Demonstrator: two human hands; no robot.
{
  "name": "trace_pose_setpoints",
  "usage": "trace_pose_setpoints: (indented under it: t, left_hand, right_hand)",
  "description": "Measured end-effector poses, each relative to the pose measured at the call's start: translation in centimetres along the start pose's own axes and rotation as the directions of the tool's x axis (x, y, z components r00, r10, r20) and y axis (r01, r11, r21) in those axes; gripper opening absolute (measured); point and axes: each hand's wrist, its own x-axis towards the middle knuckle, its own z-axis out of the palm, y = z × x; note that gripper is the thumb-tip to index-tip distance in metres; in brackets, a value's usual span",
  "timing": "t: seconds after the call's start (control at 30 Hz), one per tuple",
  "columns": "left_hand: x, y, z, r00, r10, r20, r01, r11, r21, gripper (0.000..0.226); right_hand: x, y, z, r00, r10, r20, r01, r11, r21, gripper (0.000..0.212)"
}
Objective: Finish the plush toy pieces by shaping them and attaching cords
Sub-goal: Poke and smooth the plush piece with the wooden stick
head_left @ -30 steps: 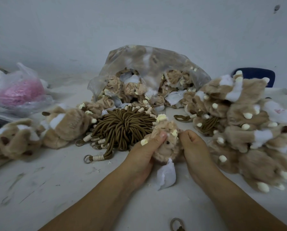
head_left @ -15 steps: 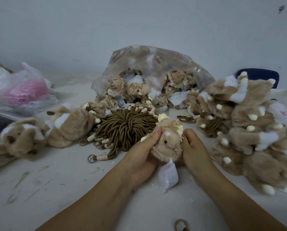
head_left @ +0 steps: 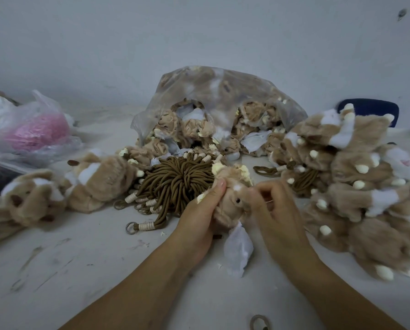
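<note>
While the tan plush toy (head_left: 227, 203) sits just above the worktop (head_left: 80, 270), the left hand (head_left: 199, 217) squeezes its side and the right hand (head_left: 273, 206) pinches its front, a bit blurry. Behind it lies a bundle of brown cords (head_left: 177, 179), then a clear bag (head_left: 218, 96) full of plush pieces

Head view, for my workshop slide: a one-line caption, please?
Both hands shape a tan plush toy piece beside a bundle of brown cords.
</note>
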Motion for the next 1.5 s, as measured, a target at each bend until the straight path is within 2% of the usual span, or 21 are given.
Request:
trace_pose_setpoints:
  t: [0.13, 0.23, 0.3, 0.43, 0.5, 0.6, 0.67, 0.7, 0.73, 0.77, 0.8, 0.83, 0.93, 1.0, 1.07, 1.13, 1.17, 1.27, 1.4, 1.5]
  left_hand:
    - [-0.4, 0.0, 0.2, 0.998, 0.041, -0.043, -0.036, 0.992, 0.118, 0.056]
    - [-0.6, 0.0, 0.4, 0.994, 0.094, -0.049, -0.079, 0.965, 0.250, 0.050]
    - [-0.6, -0.1, 0.5, 0.989, 0.141, -0.051, -0.113, 0.925, 0.362, 0.042]
    - [-0.7, -0.1, 0.8, 0.981, 0.193, -0.010, -0.165, 0.866, 0.471, 0.029]
    - [-0.6, -0.4, 0.9, 0.969, 0.243, 0.035, -0.217, 0.782, 0.584, 0.026]
    - [-0.4, -1.0, 0.9, 0.904, 0.424, 0.056, -0.322, 0.589, 0.742, 0.016]
    - [-0.6, -0.7, 1.1, 0.760, 0.632, 0.150, -0.464, 0.368, 0.806, 0.020]
    - [-0.6, -0.6, 1.3, 0.669, 0.696, 0.260, -0.530, 0.203, 0.823, 0.031]
    - [-0.7, -0.8, 1.7, 0.590, 0.702, 0.399, -0.577, 0.022, 0.816, 0.044]
    - [-0.7, -1.1, 1.9, 0.540, 0.654, 0.530, -0.606, -0.134, 0.784, 0.054]
    - [-0.8, -1.4, 2.1, 0.533, 0.576, 0.619, -0.618, -0.234, 0.751, 0.061]
    - [-1.0, -1.7, 2.3, 0.561, 0.500, 0.660, -0.616, -0.281, 0.736, 0.064]
    - [-0.8, -2.3, 2.0, 0.652, 0.414, 0.635, -0.550, -0.319, 0.772, 0.066]
    - [-0.6, -2.1, 1.8, 0.653, 0.457, 0.605, -0.502, -0.338, 0.797, 0.062]
    - [-0.4, -1.7, 1.5, 0.624, 0.528, 0.576, -0.469, -0.337, 0.816, 0.052]
    - [-0.3, -1.4, 1.1, 0.620, 0.578, 0.531, -0.424, -0.322, 0.846, 0.042]
    - [-0.3, -1.2, 1.0, 0.616, 0.601, 0.509, -0.406, -0.312, 0.859, 0.037]
    - [-0.3, -1.0, 1.1, 0.598, 0.648, 0.471, -0.394, -0.274, 0.877, 0.021]
    - [-0.4, -1.1, 1.2, 0.605, 0.670, 0.430, -0.388, -0.224, 0.894, 0.017]
    - [-0.3, -1.1, 0.7, 0.632, 0.659, 0.408, -0.369, -0.207, 0.906, 0.017]
  right_hand:
    - [0.1, 0.0, 0.5, 0.994, -0.011, 0.109, 0.020, 0.997, -0.081, 0.018]
    - [0.2, 0.3, 0.3, 0.985, 0.085, 0.148, -0.059, 0.983, -0.172, 0.024]
    - [0.2, 0.5, 0.3, 0.978, 0.136, 0.159, -0.101, 0.972, -0.211, 0.028]
    - [0.3, 0.5, 0.4, 0.972, 0.156, 0.174, -0.121, 0.973, -0.197, 0.029]
    - [0.2, 0.4, 0.4, 0.971, 0.167, 0.171, -0.134, 0.974, -0.185, 0.030]
    - [0.2, 0.6, 0.3, 0.966, 0.203, 0.157, -0.177, 0.970, -0.165, 0.028]
    - [0.4, 1.0, 0.2, 0.971, 0.192, 0.145, -0.166, 0.970, -0.175, 0.026]
    - [0.4, 1.2, 0.1, 0.973, 0.178, 0.147, -0.150, 0.972, -0.183, 0.024]
    - [0.5, 1.2, 0.0, 0.975, 0.164, 0.152, -0.135, 0.973, -0.186, 0.022]
    - [0.5, 1.4, -0.1, 0.975, 0.153, 0.158, -0.125, 0.977, -0.172, 0.018]
    - [0.5, 1.5, -0.3, 0.975, 0.147, 0.167, -0.121, 0.981, -0.153, 0.014]
    - [0.5, 1.7, -0.3, 0.974, 0.149, 0.173, -0.125, 0.982, -0.140, 0.017]
    - [0.5, 1.6, -0.4, 0.979, 0.119, 0.166, -0.080, 0.971, -0.225, 0.033]
    - [0.3, 0.9, -0.3, 0.983, 0.049, 0.179, -0.015, 0.982, -0.187, 0.044]
    - [0.0, 0.2, 0.1, 0.971, -0.064, 0.229, 0.100, 0.984, -0.148, 0.039]
    - [-0.4, -0.5, 0.4, 0.953, -0.175, 0.248, 0.218, 0.963, -0.157, 0.016]
    - [-0.4, -0.8, 0.5, 0.947, -0.223, 0.230, 0.265, 0.949, -0.169, 0.012]
    - [-0.1, -1.0, 0.2, 0.922, -0.332, 0.199, 0.371, 0.903, -0.216, 0.014]
    - [-0.1, -0.9, -0.4, 0.903, -0.372, 0.212, 0.424, 0.851, -0.311, 0.021]
    - [-0.1, -0.9, -0.2, 0.881, -0.431, 0.195, 0.472, 0.775, -0.420, 0.023]
